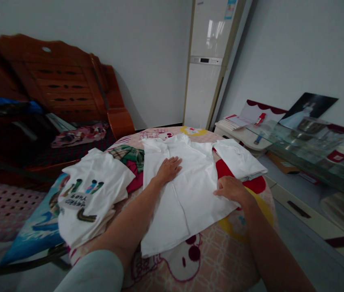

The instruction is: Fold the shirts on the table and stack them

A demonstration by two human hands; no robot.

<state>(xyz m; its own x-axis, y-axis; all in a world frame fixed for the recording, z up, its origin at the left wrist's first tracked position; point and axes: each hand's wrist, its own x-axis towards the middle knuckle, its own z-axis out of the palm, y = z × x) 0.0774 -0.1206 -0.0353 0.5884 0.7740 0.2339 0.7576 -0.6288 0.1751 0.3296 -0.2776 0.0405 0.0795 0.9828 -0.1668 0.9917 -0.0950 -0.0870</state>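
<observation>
Across the patterned tabletop [217,259], the white shirt [193,186] lies spread beneath my flat left hand [168,168]; my right hand [231,189] curls at its side edge, whether pinching I can't tell. It seems light, limp, easily creased, best held by shoulders or hem corners.

Single head-worn view, looking forward and down past both forearms; the left hand [169,168] and right hand [230,188] are near, mid-frame, with the wall [153,61] farther off beyond them.
</observation>
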